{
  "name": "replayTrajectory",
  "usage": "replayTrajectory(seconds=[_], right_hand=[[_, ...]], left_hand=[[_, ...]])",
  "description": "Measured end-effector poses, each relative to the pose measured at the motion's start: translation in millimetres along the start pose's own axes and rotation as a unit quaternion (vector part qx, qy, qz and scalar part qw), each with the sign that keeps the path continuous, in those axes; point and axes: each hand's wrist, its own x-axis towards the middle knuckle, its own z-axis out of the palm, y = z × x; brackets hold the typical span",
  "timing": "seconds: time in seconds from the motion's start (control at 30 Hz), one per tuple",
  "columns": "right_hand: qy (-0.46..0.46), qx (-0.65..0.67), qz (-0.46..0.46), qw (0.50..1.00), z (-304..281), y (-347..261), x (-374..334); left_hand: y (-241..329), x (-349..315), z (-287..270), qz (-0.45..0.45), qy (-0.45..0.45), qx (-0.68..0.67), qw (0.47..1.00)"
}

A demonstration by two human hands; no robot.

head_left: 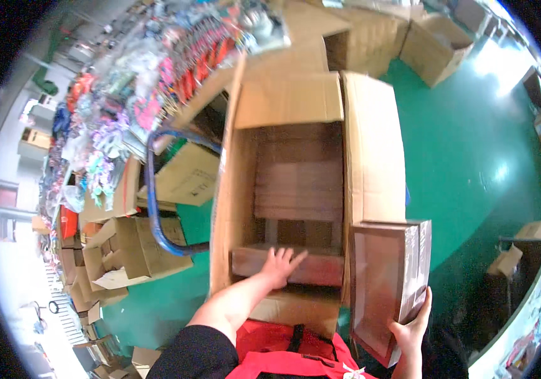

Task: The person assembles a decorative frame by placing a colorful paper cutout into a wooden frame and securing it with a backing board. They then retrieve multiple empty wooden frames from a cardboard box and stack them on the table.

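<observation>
A tall open cardboard carton (375, 151) stands in front of me with its flaps spread. At the near end of its inside lies a brown oblong box (321, 268). Over that box is my left hand (278, 268), fingers spread, touching or just above its top; I cannot tell which. My right hand (413, 322) grips a similar brown box (378, 284) by its lower right side. This box is tilted upright beside the carton's right wall, and its pale side has a glossy, wrapped look.
A blue curved metal handle (151, 189) rises left of the carton. Bagged colourful goods (157, 82) are heaped at the far left. Open cardboard boxes (119, 252) sit on the left, another carton (438, 47) at the far right. The green floor (466, 145) extends to the right.
</observation>
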Motion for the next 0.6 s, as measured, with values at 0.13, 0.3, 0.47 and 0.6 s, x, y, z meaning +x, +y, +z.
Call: replayTrajectory(seconds=[0.13,0.3,0.47,0.6], right_hand=[[-0.004,0.004,-0.039,0.999,-7.4,-1.0,-0.3],[-0.003,0.093,-0.136,0.986,-30.5,-15.8,-1.6],[-0.026,0.166,-0.152,0.974,-69.7,-50.4,-46.0],[0.014,0.160,-0.148,0.976,-92.1,-109.8,-114.8]], left_hand=[[12.5,-57.9,-55.9,0.001,-0.001,0.021,1.000],[30.9,-115.3,-123.5,0.011,0.012,-0.012,1.000],[54.8,-186.0,-162.9,0.040,0.053,0.026,0.997],[62.1,-262.7,-181.6,0.071,0.204,-0.080,0.973]])
